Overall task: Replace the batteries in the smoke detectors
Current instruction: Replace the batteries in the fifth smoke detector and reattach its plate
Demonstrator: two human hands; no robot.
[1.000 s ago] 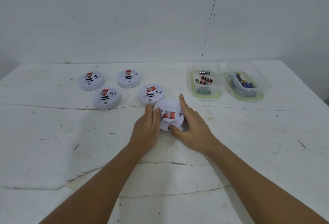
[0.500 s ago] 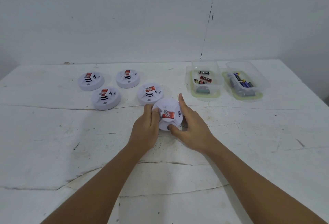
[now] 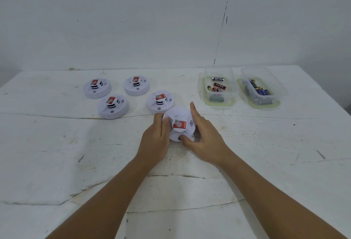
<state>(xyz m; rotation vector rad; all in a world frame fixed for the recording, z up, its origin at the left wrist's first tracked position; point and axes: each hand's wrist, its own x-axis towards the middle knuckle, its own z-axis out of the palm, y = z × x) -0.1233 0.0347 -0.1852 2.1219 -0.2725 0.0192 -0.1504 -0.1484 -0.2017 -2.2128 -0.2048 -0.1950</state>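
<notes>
A round white smoke detector (image 3: 179, 123) with a red label on its raised centre is tilted toward me near the table's middle. My left hand (image 3: 154, 140) grips its left side, thumb on the centre cap. My right hand (image 3: 204, 136) holds its right side, thumb at the lower rim and index finger along the far edge. Several more white smoke detectors (image 3: 113, 105) lie flat behind and to the left. Two clear tubs sit at the back right, the left tub (image 3: 218, 88) with red and black batteries, the right tub (image 3: 262, 88) with blue and grey batteries.
The white table (image 3: 57, 153) has cracks across its surface and meets a white wall at the back. The nearest flat detector (image 3: 160, 101) lies just behind my left hand. The table's right edge slants in at the far right.
Both hands keep the same hold on the detector. It has barely shifted; the view has moved slightly.
</notes>
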